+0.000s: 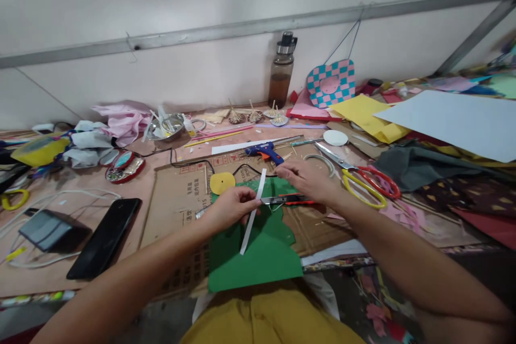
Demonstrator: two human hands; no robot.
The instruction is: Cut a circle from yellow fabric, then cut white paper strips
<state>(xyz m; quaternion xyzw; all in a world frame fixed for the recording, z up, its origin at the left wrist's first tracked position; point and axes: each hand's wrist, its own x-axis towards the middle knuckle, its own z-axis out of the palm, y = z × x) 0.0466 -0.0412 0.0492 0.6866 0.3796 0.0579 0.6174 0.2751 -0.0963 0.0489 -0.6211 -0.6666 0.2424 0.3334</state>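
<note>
My left hand [237, 203] pinches a narrow white paper strip [250, 224] near its middle, the strip slanting over a green sheet [258, 269]. My right hand [306, 177] is closed on a pair of small scissors [296, 200] with red and black handles. Their blades point left and reach the strip beside my left fingertips. Beneath the green sheet lies a flattened cardboard piece [173, 226]. A yellow paper disc [222, 183] with a dark dot in it sits just beyond my left hand. How the right fingers sit in the handles is partly hidden.
Behind my hands lies a blue glue gun [266, 151] with its cord. Large scissors [363, 177] with red and yellow handles rest to the right. A phone [105, 237] and a black box with a cable [52, 230] lie left. A bottle [281, 72] stands by the wall.
</note>
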